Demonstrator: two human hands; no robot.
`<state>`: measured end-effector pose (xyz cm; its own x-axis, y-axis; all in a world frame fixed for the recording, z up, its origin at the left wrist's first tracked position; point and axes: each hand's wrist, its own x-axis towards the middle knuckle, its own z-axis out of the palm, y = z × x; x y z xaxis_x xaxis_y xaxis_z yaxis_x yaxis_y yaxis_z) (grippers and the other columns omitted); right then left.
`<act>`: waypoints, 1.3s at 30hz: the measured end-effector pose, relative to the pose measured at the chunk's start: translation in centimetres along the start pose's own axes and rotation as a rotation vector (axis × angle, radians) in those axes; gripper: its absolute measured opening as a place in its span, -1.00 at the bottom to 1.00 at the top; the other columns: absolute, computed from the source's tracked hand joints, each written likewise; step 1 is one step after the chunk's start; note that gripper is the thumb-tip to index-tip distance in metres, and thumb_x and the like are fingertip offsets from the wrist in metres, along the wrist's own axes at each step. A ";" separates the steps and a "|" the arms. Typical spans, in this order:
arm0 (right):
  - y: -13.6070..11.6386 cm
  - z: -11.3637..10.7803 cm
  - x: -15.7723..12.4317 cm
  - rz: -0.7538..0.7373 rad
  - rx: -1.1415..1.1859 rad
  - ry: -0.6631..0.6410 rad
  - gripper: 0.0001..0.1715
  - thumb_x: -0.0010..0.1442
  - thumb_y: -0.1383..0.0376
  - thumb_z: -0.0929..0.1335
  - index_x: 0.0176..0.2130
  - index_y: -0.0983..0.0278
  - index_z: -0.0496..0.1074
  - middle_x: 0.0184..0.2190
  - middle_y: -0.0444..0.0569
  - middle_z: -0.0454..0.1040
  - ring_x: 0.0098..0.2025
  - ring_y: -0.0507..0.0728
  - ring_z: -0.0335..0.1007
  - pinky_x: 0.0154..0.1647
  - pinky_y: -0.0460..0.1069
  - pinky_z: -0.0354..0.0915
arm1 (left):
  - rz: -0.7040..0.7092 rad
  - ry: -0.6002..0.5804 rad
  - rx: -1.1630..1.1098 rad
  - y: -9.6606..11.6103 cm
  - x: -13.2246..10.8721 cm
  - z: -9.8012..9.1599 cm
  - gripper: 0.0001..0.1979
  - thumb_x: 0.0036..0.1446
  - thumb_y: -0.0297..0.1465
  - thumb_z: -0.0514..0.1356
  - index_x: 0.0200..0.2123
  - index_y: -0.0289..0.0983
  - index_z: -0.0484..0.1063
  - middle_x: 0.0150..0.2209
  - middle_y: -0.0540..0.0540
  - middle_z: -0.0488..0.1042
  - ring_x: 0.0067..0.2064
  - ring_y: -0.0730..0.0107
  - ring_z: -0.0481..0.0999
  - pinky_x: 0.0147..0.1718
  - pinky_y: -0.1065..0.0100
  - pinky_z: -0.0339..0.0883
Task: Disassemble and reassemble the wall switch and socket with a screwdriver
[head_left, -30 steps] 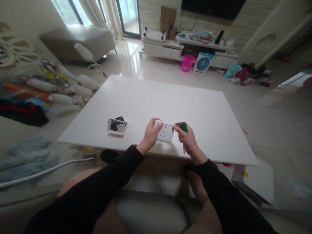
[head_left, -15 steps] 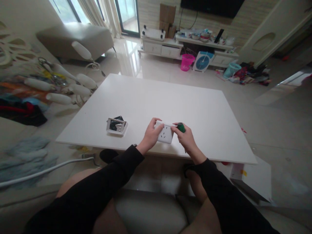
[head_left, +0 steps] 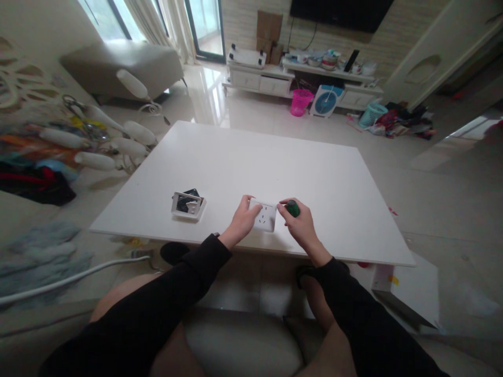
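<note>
A white wall socket (head_left: pixel 265 219) with several slots in its face is tilted up over the near edge of the white table (head_left: pixel 251 162). My left hand (head_left: pixel 244 220) grips it by its left side, thumb on the front. Just right of the socket, apart from it, my right hand (head_left: pixel 301 222) is closed around a green-handled screwdriver (head_left: pixel 292 208). The tool's shaft is mostly hidden by the hand. Left of my hands, a white rectangular frame (head_left: pixel 200 210) lies on the table against a dark flat piece (head_left: pixel 192 193).
Past the table's far side stand a low white TV cabinet (head_left: pixel 245 78), a pink basket (head_left: pixel 301 102) and a blue-and-white fan (head_left: pixel 326 100). A lamp with several white shades (head_left: pixel 135 131) reaches close to the table's left edge. A white box (head_left: pixel 416 288) sits below the right corner.
My right hand's fingertips have come away from the socket's upper right corner, leaving a small gap. The left hand keeps its hold on the socket.
</note>
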<state>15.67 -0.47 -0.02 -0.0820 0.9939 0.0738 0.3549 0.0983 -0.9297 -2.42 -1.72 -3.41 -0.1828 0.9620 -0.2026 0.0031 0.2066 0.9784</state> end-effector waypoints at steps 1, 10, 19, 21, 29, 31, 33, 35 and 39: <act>0.0 0.0 0.0 -0.012 -0.015 -0.029 -0.62 0.16 -0.01 0.46 -0.24 0.23 0.55 -0.36 -0.03 0.55 -0.39 0.12 0.39 -0.41 0.01 0.34 | -0.008 -0.006 0.015 -0.2 0.1 0.0 -0.76 0.18 -0.35 0.20 -0.09 -0.21 0.28 -0.28 0.01 0.42 -0.28 0.33 0.45 -0.26 0.32 0.31; 0.1 0.0 0.0 -0.164 -0.148 -0.090 -0.80 0.09 0.19 0.44 -0.25 0.20 0.53 -0.24 -0.02 0.60 -0.16 0.21 0.50 -0.02 0.13 0.38 | 0.014 -0.077 0.064 0.1 -0.5 0.1 -0.72 0.15 -0.38 0.18 -0.06 -0.20 0.26 -0.26 0.02 0.39 -0.27 0.35 0.43 -0.27 0.34 0.29; 0.2 -0.2 -0.3 -0.236 -0.211 -0.165 -0.86 0.14 0.23 0.42 -0.23 0.18 0.51 -0.22 -0.02 0.59 -0.14 0.21 0.51 -0.02 0.11 0.38 | 0.054 -0.067 0.136 0.0 -0.6 -0.1 -0.64 0.07 -0.41 0.24 -0.04 -0.23 0.30 -0.25 0.00 0.42 -0.21 0.31 0.45 -0.17 0.29 0.33; 0.4 -0.2 -0.2 -0.218 -0.210 -0.150 -0.85 0.15 0.23 0.42 -0.22 0.19 0.51 -0.22 -0.02 0.59 -0.14 0.20 0.50 -0.03 0.10 0.37 | 0.060 -0.065 0.139 0.1 -0.6 -0.1 -0.64 0.07 -0.41 0.24 -0.04 -0.23 0.30 -0.25 0.00 0.42 -0.21 0.31 0.45 -0.17 0.29 0.34; 0.9 -0.3 0.1 -0.237 -0.288 -0.115 -0.78 0.11 0.26 0.43 -0.18 0.19 0.49 -0.15 0.02 0.58 -0.08 0.25 0.51 0.02 0.15 0.38 | 0.092 -0.063 0.175 0.6 -0.4 -0.5 -0.65 0.14 -0.38 0.25 0.01 -0.22 0.34 -0.23 -0.02 0.45 -0.18 0.28 0.47 -0.12 0.25 0.35; 1.0 -0.2 0.0 -0.257 -0.329 -0.114 -0.76 0.11 0.27 0.43 -0.16 0.18 0.49 -0.12 0.03 0.58 -0.05 0.26 0.52 0.03 0.16 0.40 | 0.105 -0.015 0.208 0.3 0.2 -0.9 -0.66 0.14 -0.37 0.27 -0.01 -0.22 0.37 -0.24 -0.02 0.45 -0.16 0.25 0.47 -0.09 0.23 0.36; 1.1 0.0 -0.1 -0.259 -0.369 -0.122 -0.74 0.12 0.27 0.44 -0.13 0.17 0.49 -0.09 0.04 0.58 -0.03 0.27 0.52 0.05 0.17 0.41 | 0.079 0.040 0.183 0.0 0.9 -1.2 -0.68 0.13 -0.36 0.30 -0.04 -0.21 0.38 -0.24 -0.03 0.45 -0.15 0.24 0.48 -0.10 0.22 0.37; 1.3 0.1 -0.2 -0.247 -0.401 -0.135 -0.72 0.13 0.24 0.46 -0.11 0.17 0.48 -0.07 0.05 0.57 -0.01 0.28 0.52 0.06 0.18 0.41 | 0.007 0.086 0.087 -0.3 1.4 -1.2 -0.69 0.13 -0.34 0.31 -0.07 -0.21 0.35 -0.22 -0.05 0.44 -0.16 0.25 0.49 -0.16 0.25 0.39; 1.4 0.2 -0.3 -0.220 -0.428 -0.156 -0.60 0.11 0.17 0.52 -0.06 0.17 0.47 -0.04 0.06 0.58 0.01 0.30 0.53 0.05 0.19 0.42 | -0.157 0.064 -0.156 -0.2 1.4 -0.8 -0.60 0.11 -0.24 0.36 -0.07 -0.19 0.29 -0.19 -0.07 0.46 -0.26 0.31 0.52 -0.35 0.34 0.39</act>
<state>16.01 -0.60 -1.44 -0.3245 0.9313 0.1657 0.6612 0.3486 -0.6643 -3.44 -0.54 -3.88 -0.2307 0.9059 -0.3551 -0.1813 0.3185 0.9304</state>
